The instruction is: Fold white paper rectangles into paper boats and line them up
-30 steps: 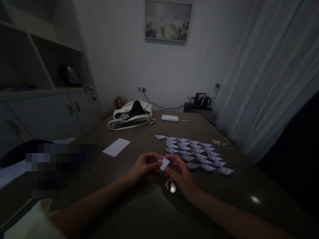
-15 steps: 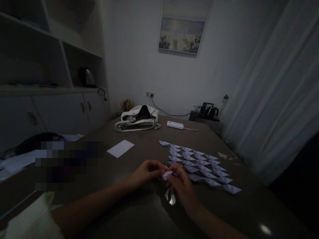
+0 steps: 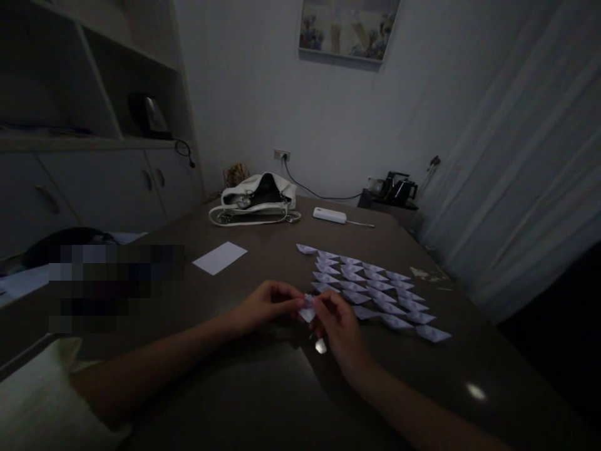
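Note:
Between my two hands is a small folded piece of white paper (image 3: pixel 308 311), held above the table's near part. My left hand (image 3: pixel 270 305) pinches its left edge with thumb and fingers. On the opposite edge, my right hand (image 3: pixel 340 326) is closed with thumb and index finger; its other fingers curl underneath, partly hidden. Just beyond my right hand, several folded paper boats (image 3: pixel 375 288) stand in rows on the dark table (image 3: pixel 244 388). A flat sheet of white paper (image 3: pixel 220 258) lies farther off to the left.
A white handbag (image 3: pixel 256 199) rests at the table's far side, with a white power strip or similar device (image 3: pixel 330 215) to its right. Kettles (image 3: pixel 399 189) stand on a small stand behind. A pixelated patch (image 3: pixel 113 282) covers the left side.
The view has tilted down, so everything sits higher in the picture. Both hands have turned the folded paper slightly, and more of its face now shows between the fingers.

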{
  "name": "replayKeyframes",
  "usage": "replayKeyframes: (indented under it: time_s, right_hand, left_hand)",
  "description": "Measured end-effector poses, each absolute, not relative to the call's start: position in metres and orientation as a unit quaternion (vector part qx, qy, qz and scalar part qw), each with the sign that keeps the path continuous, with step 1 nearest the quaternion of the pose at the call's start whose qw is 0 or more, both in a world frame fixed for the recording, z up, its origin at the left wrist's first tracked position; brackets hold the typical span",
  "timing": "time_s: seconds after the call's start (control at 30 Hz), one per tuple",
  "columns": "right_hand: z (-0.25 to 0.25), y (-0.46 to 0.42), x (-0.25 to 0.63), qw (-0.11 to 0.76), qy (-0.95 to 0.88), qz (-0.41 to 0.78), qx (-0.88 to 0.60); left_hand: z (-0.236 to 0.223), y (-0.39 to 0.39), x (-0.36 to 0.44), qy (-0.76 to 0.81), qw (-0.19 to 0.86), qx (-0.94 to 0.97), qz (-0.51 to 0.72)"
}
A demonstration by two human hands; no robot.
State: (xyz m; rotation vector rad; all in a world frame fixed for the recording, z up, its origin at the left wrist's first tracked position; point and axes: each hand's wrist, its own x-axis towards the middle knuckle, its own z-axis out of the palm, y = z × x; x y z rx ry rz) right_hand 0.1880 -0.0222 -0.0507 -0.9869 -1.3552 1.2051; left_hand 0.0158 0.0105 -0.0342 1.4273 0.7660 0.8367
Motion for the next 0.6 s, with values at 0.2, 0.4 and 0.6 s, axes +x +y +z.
replayKeyframes:
  time_s: [0.2, 0.4, 0.6]
  right_hand:
    - [-0.049, -0.023, 0.189, 0.513, -0.565, 0.500, -0.409]
    - [-0.049, -0.024, 0.188, 0.500, -0.584, 0.480, -0.423]
    - [-0.051, -0.025, 0.188, 0.481, -0.596, 0.483, -0.425]
  left_hand:
    - [-0.035, 0.010, 0.015, 0.312, 0.636, 0.604, 0.365]
    - [-0.041, 0.014, 0.013, 0.309, 0.644, 0.604, 0.352]
    - [-0.045, 0.018, 0.011, 0.324, 0.633, 0.616, 0.339]
